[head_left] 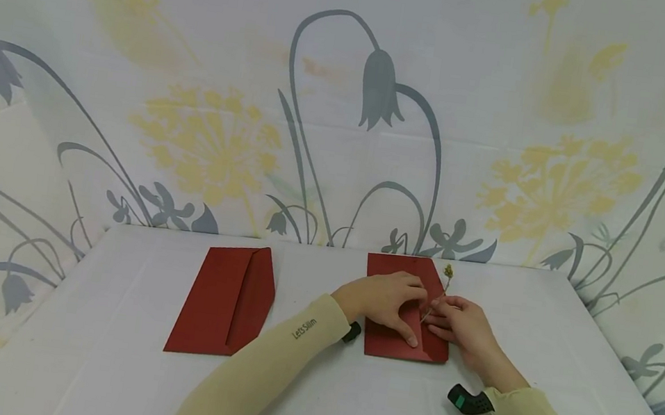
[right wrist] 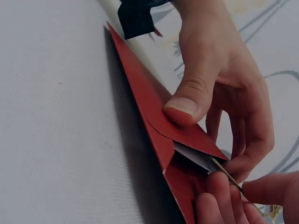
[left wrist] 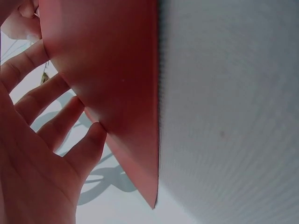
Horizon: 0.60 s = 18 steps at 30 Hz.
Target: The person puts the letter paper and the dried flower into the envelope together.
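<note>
My left hand (head_left: 383, 300) grips a red envelope (head_left: 386, 346) by the edge of its pocket. In the right wrist view its thumb lies on the red face, with the other fingers curled at the mouth, where a pale inner surface (right wrist: 194, 156) shows. My right hand (head_left: 466, 329) pinches the thin stem (right wrist: 227, 173) of a dried flower between thumb and fingers, beside the mouth. The small yellow flower head (head_left: 448, 272) points away from me, while the stem's lower end lies at the opening. Several right fingers rest against the envelope's open flap side.
A second red envelope (head_left: 209, 300) lies to the left on the white table (head_left: 96, 373), its flap side facing right. Black wrist cameras (head_left: 469, 401) sit by both wrists. Behind the table hangs a flower-patterned cloth (head_left: 330, 130).
</note>
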Each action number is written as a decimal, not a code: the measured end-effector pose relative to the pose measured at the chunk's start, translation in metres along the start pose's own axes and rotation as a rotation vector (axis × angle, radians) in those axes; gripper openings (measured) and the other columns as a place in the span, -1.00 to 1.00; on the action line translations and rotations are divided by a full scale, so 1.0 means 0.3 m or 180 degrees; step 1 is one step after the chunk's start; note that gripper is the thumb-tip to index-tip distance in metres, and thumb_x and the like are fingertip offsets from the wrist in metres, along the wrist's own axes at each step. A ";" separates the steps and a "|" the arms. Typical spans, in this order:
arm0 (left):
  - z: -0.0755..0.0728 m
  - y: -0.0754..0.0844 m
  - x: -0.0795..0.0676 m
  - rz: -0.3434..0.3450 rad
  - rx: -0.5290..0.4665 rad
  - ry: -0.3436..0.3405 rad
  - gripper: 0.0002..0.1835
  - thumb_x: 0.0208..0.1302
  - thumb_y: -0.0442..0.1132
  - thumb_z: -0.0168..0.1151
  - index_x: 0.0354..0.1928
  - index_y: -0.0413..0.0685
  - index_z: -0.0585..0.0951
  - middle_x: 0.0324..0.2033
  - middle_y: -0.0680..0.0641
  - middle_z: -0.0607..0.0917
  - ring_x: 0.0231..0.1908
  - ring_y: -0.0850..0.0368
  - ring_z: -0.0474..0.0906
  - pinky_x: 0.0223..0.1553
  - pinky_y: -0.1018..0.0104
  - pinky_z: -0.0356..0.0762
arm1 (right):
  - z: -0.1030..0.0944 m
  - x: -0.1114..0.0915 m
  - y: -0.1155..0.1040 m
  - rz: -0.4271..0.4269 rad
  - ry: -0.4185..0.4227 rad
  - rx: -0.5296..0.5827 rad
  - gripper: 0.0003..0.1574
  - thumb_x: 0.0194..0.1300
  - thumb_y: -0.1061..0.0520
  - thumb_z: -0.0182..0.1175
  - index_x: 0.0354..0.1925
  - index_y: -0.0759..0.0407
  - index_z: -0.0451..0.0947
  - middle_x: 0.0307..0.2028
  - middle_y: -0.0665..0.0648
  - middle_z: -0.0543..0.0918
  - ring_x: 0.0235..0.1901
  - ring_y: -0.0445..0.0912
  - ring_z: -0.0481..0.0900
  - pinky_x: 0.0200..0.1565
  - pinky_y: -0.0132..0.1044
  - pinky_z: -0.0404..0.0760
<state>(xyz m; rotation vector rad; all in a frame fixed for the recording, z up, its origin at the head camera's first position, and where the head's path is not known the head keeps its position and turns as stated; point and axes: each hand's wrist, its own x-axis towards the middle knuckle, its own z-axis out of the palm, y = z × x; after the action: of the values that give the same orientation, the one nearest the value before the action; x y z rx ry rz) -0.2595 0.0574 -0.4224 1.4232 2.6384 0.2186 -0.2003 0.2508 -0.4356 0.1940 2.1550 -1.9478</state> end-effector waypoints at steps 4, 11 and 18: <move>0.001 0.000 0.000 -0.0014 -0.0032 -0.0003 -0.28 0.03 0.44 0.34 0.13 0.19 0.52 0.14 0.16 0.42 0.27 0.24 0.23 0.23 0.46 0.27 | 0.005 0.004 0.006 -0.0031 -0.0028 -0.0179 -0.57 0.49 0.16 0.08 0.12 0.49 0.35 -0.28 0.08 0.70 -0.31 -0.20 0.70 -0.20 -0.30 0.69; -0.002 0.000 -0.003 0.0008 -0.0059 0.0012 -0.30 0.02 0.44 0.35 0.09 0.20 0.53 0.10 0.17 0.43 0.23 0.25 0.26 0.20 0.47 0.29 | 0.008 -0.003 0.003 0.0020 -0.0063 -0.0436 -0.60 0.46 0.17 0.10 0.09 0.48 0.45 -0.30 0.10 0.70 -0.32 -0.16 0.70 -0.25 -0.30 0.69; -0.005 0.003 -0.006 -0.0023 -0.0076 -0.0007 -0.28 0.02 0.44 0.35 0.11 0.20 0.51 0.11 0.17 0.42 0.23 0.25 0.24 0.19 0.48 0.31 | 0.000 -0.004 -0.001 0.0087 -0.0223 -0.0871 -0.63 0.41 0.14 0.17 0.01 0.42 0.55 -0.38 0.08 0.67 -0.45 -0.15 0.63 -0.43 -0.39 0.58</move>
<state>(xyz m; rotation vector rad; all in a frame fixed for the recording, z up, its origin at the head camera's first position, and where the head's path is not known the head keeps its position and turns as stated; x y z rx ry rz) -0.2582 0.0563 -0.4209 1.4054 2.6296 0.2468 -0.1993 0.2509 -0.4350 0.1048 2.3277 -1.5975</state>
